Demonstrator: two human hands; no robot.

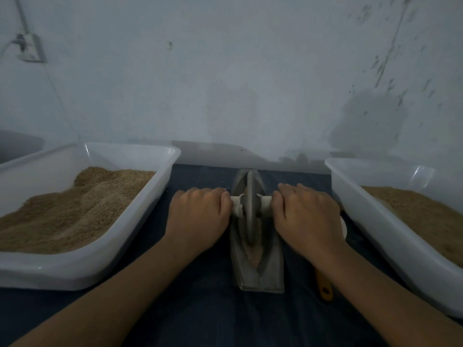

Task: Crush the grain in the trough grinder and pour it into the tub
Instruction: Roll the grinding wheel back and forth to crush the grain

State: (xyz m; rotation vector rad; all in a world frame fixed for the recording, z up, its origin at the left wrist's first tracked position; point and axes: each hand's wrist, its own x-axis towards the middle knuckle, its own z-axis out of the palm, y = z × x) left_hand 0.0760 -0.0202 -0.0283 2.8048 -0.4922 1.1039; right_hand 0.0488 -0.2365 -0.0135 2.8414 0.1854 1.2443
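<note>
A grey boat-shaped trough grinder point(269, 274) lies lengthwise on the dark cloth in the middle. Its grey wheel point(249, 204) stands upright in the groove, toward the far end. Brownish grain point(254, 256) lies in the near part of the groove. My left hand point(199, 216) grips the pale axle handle on the wheel's left side. My right hand point(304, 219) grips the pale axle handle point(265, 202) on the right side. A white tub point(140, 219) with heaped tan grain stands to the left. A second white tub point(390, 221) with grain stands to the right.
An orange handle point(324, 286) of some tool lies on the cloth under my right forearm, with a pale round part by the right tub. A blue-grey wall rises right behind the grinder. An electrical box with a cable hangs at upper left.
</note>
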